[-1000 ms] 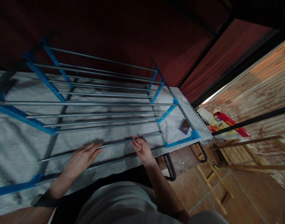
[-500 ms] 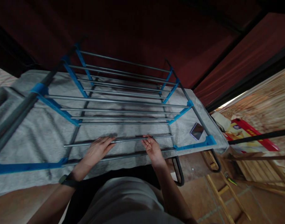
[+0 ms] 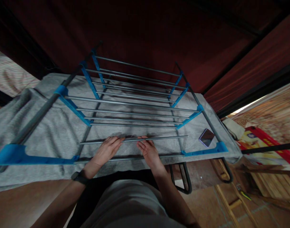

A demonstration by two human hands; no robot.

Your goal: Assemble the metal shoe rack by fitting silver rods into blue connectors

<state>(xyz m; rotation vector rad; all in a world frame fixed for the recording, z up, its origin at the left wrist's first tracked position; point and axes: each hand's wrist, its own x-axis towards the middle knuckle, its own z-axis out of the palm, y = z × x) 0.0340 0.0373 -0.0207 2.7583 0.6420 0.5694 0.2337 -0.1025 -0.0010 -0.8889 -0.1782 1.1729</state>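
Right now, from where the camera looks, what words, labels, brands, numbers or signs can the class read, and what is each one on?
None can be read.
Red and yellow package: yellow lettering on the red strip and a blue mark, too blurred to read.
Phone: dark screen, no text made out.
Watch: face too small to read.
Rack and rod: no lettering made out.

Gap between rod (image 3: 164, 138) and bars (image 3: 134, 126)

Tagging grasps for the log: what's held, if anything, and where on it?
Grey rod, gripped near its middle: left hand left of centre, right hand right of it.
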